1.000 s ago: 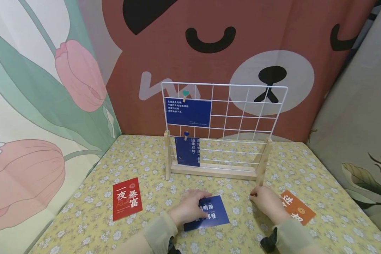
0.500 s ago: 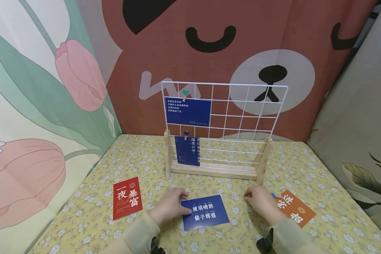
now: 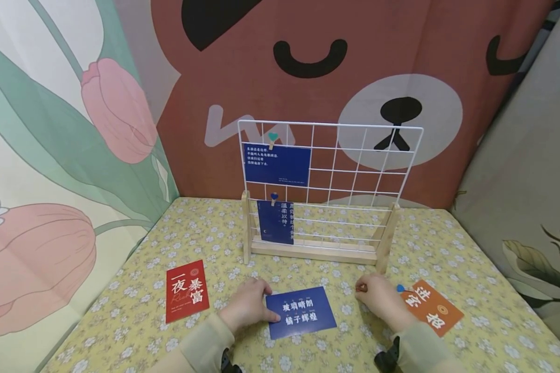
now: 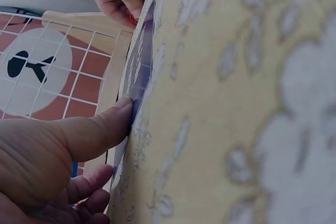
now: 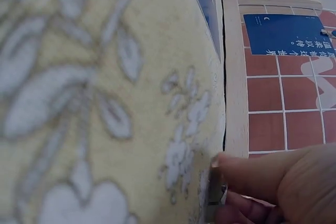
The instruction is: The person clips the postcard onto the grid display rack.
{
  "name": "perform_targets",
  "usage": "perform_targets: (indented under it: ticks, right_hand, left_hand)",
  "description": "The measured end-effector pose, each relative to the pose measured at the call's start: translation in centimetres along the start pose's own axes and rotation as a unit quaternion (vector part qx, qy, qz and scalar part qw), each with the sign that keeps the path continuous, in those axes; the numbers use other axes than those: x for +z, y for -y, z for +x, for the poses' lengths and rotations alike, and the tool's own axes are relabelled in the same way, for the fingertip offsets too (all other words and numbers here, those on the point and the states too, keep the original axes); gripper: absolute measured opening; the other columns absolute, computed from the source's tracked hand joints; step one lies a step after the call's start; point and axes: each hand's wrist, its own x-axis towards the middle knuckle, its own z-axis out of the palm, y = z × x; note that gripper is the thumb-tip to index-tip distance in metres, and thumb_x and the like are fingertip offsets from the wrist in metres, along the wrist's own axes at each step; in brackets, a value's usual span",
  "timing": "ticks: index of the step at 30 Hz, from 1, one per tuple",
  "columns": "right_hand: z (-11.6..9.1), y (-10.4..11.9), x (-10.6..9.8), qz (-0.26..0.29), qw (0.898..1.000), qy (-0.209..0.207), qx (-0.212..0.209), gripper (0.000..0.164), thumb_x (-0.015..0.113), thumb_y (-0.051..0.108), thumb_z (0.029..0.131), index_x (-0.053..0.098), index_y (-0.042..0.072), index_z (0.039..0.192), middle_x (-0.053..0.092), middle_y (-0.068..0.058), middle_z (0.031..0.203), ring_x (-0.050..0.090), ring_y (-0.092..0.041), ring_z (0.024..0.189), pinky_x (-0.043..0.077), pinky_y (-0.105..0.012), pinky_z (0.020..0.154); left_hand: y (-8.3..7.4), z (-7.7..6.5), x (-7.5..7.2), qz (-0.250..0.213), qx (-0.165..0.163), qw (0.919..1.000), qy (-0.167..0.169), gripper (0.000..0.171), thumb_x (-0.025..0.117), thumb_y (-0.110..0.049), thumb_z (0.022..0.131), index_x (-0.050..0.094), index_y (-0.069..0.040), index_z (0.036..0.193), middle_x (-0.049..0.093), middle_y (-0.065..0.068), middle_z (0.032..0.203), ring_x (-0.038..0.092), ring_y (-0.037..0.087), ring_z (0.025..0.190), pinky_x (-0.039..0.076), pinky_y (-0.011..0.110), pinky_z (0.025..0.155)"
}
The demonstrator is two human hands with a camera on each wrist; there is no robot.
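A blue card with white characters lies flat at the table's front middle. My left hand is at its left edge, thumb on the printed face. In the left wrist view, the thumb and the fingertips below it pinch the card's edge. My right hand stays low over the table, right of the card. Its thumb and curled fingers pinch a small wooden clothespin, mostly hidden by the fingers; a bit of red shows at the fingertips in the left wrist view.
A white wire grid rack on a wooden base stands behind the hands. Two blue cards hang there, an upper and a lower, with heart clips. A red card lies left, an orange card right, beside a blue clip.
My left hand has slid left from over the blue card to its left edge, uncovering the print. The right hand has shifted slightly left, exposing the blue clip.
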Motion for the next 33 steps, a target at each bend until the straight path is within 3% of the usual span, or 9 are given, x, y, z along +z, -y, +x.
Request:
perform_targets:
  ticks: [6,10,16,22,27,33]
  right_hand:
    - [0.01,-0.08,-0.03,-0.011,1.000,-0.002,-0.012,0.005,0.066,0.010,0.090,0.071,0.009,0.090,0.059,-0.003,0.086,0.055,-0.017,0.076,0.047,-0.035,0.062]
    - [0.03,-0.01,-0.11,-0.012,1.000,0.006,-0.008,0.003,0.070,0.011,0.087,0.070,0.009,0.089,0.058,-0.002,0.085,0.055,-0.017,0.076,0.047,-0.036,0.063]
    - [0.05,0.00,0.00,-0.021,1.000,0.003,0.001,0.003,0.071,0.012,0.086,0.070,0.010,0.089,0.058,-0.002,0.085,0.055,-0.016,0.075,0.047,-0.035,0.063]
    - [0.02,-0.02,-0.05,-0.016,1.000,0.003,-0.004,0.003,0.070,0.012,0.087,0.071,0.010,0.089,0.059,-0.002,0.085,0.054,-0.016,0.074,0.046,-0.035,0.062]
    - [-0.01,0.02,-0.15,-0.007,1.000,0.014,0.005,0.011,0.063,0.012,0.093,0.073,0.012,0.087,0.059,-0.001,0.082,0.050,-0.016,0.067,0.041,-0.034,0.057]
    - [-0.39,0.16,-0.33,0.004,0.999,0.033,0.020,0.011,0.065,0.015,0.092,0.075,0.011,0.093,0.063,-0.002,0.090,0.052,-0.014,0.070,0.041,-0.034,0.058]
  left_hand:
    - [0.10,0.10,0.06,-0.010,0.000,0.9999,-0.003,0.059,0.091,-0.038,0.056,0.059,-0.010,0.097,0.052,0.005,0.097,0.048,0.025,0.091,0.044,0.046,0.082]
    - [0.14,0.17,0.18,-0.079,-0.010,0.9968,0.008,0.051,0.089,-0.026,0.062,0.057,-0.009,0.098,0.054,0.004,0.090,0.051,0.022,0.081,0.046,0.039,0.072]
    - [0.24,0.21,0.52,-0.202,-0.013,0.9791,0.018,0.042,0.080,-0.006,0.073,0.058,-0.004,0.109,0.052,0.006,0.083,0.049,0.019,0.074,0.045,0.030,0.063]
    - [0.36,0.27,0.78,-0.279,-0.014,0.9600,0.020,0.039,0.077,-0.003,0.077,0.060,-0.003,0.112,0.054,0.006,0.081,0.050,0.018,0.072,0.045,0.028,0.060]
    - [0.62,0.33,0.83,-0.306,-0.017,0.9515,0.027,0.037,0.076,-0.003,0.078,0.060,-0.003,0.111,0.054,0.007,0.083,0.051,0.019,0.075,0.045,0.030,0.064]
    - [0.95,0.30,0.78,-0.307,-0.004,0.9509,0.036,0.034,0.075,-0.004,0.080,0.059,-0.003,0.110,0.054,0.007,0.084,0.050,0.019,0.076,0.046,0.029,0.065]
